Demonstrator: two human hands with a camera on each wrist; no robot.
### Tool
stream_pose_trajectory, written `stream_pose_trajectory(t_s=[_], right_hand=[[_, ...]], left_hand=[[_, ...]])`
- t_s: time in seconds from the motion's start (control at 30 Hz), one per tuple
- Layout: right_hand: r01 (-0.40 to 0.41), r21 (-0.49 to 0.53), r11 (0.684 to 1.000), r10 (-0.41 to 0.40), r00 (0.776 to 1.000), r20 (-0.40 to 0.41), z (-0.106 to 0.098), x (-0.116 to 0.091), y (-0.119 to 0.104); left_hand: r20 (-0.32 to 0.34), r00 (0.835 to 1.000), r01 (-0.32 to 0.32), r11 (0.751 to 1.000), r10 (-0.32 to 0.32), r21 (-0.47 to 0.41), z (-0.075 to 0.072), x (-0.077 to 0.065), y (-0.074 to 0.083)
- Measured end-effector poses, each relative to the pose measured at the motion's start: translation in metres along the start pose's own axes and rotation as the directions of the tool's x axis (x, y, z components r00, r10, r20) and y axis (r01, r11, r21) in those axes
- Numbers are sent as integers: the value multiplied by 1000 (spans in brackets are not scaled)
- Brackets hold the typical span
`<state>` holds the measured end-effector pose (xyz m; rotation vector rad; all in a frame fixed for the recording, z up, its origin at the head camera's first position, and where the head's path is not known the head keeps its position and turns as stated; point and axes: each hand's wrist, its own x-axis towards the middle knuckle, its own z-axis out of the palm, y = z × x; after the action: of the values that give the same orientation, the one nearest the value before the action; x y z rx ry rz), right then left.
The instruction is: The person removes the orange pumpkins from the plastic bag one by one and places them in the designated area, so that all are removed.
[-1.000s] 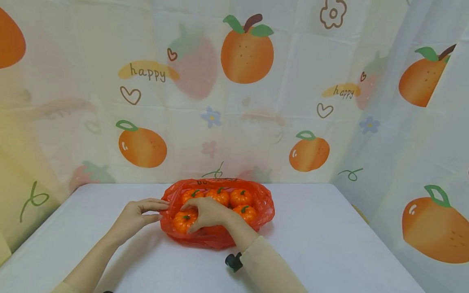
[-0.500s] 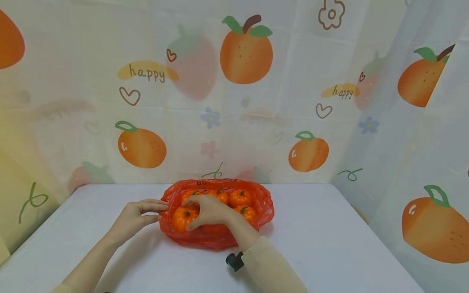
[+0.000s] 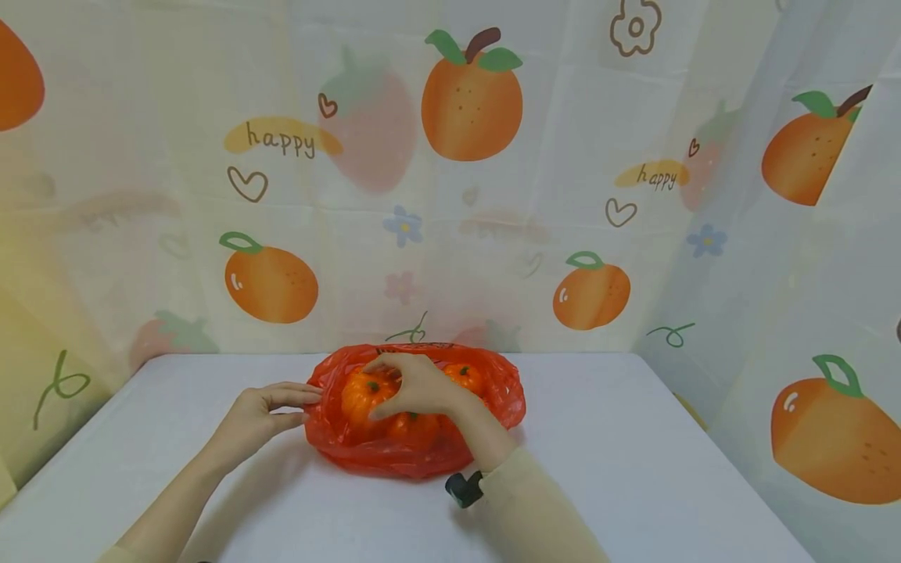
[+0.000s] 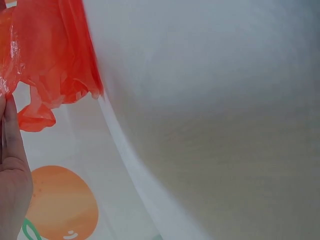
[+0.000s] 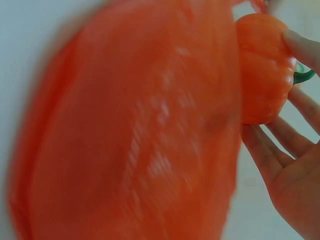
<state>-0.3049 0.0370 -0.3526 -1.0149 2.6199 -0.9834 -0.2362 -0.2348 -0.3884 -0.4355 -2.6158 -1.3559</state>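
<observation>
A red plastic bag (image 3: 415, 461) sits with its mouth spread wide on the white table, holding several small orange pumpkins. My right hand (image 3: 422, 385) grips one pumpkin (image 3: 360, 405) between thumb and fingers, over the left part of the bag's mouth. That pumpkin's green stem (image 5: 303, 76) sticks out between thumb and fingers in the right wrist view. At the bag's left side, my left hand (image 3: 263, 414) holds the rim between thumb and fingertips. The left wrist view shows only part of this hand (image 4: 14, 175) beside the red plastic. My right hand hides some of the pumpkins.
The white table (image 3: 619, 461) extends around the bag. Behind it hangs a curtain (image 3: 493, 258) printed with fruit, and a further curtain (image 3: 809, 274) borders the right. A black device (image 3: 464, 490) is strapped at my right wrist.
My right hand has lifted the front left pumpkin and moved it back and slightly right, uncovering another pumpkin at the front. My left hand has stayed at the rim.
</observation>
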Motion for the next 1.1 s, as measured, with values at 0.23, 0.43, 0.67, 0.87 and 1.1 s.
stream_pose_trajectory(t_s=[0.23,0.43,0.67,0.87,1.1], right_hand=[[13,76,997,-9,999,-54,-23,-8,5],[16,124,992,-6,997,-80,-43,-17,8],[25,71,997,-14,989,-150,-68,-29,16],[-6,55,998,17,980,-199,-87,-43,31],[-37,28,999,43,966,-254,-107,-64,49]], left_hand=[[5,1000,16,1000,-16,14,-1,1,0],[-1,1000,14,1000,-14,17,0,1,0],[-11,1000,7,1000,-7,0,0,1,-2],[-17,1000,26,1000,-26,-5,2,0,-4],[-24,1000,11,998,-12,-54,0,-1,1]])
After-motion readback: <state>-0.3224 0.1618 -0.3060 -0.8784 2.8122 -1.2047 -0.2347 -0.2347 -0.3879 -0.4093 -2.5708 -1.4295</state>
